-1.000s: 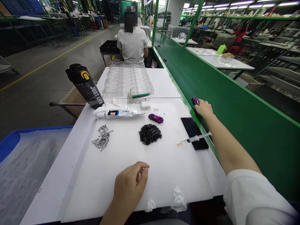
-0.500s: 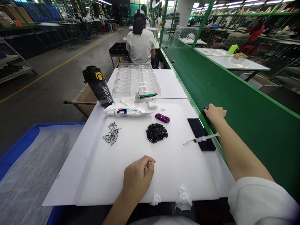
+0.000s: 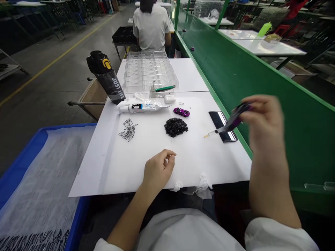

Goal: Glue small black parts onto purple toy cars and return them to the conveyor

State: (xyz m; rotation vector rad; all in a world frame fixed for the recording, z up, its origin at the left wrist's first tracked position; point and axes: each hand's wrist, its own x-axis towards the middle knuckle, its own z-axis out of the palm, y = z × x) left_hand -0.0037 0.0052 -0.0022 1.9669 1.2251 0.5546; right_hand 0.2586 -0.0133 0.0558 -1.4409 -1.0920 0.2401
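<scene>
My right hand point(image 3: 267, 125), smeared by motion, pinches a purple toy car point(image 3: 237, 116) above the table's right edge. The held car hides part of a syringe point(image 3: 211, 133) lying across a black phone point(image 3: 218, 119). On the white work surface point(image 3: 146, 146) rests my left hand point(image 3: 158, 170), its fingers curled in towards the thumb with nothing visible in them. Beyond it is a heap of small black parts point(image 3: 176, 127). Another purple toy car point(image 3: 181, 112) sits just behind the heap. Thin black pieces point(image 3: 128, 130) lie loosely to the left.
A white glue tube point(image 3: 141, 107), an earphone case point(image 3: 169, 99), green tweezers point(image 3: 165, 88) and clear trays point(image 3: 149, 71) stand further back, beside a black bottle point(image 3: 111, 80). A green conveyor point(image 3: 261, 83) runs along the right. A blue bin point(image 3: 39, 134) is at left; a person point(image 3: 151, 28) sits ahead.
My right hand has come back from the green conveyor towards me, lifting the purple toy car. My left hand keeps its curled pose on the table. The view has tilted down.
</scene>
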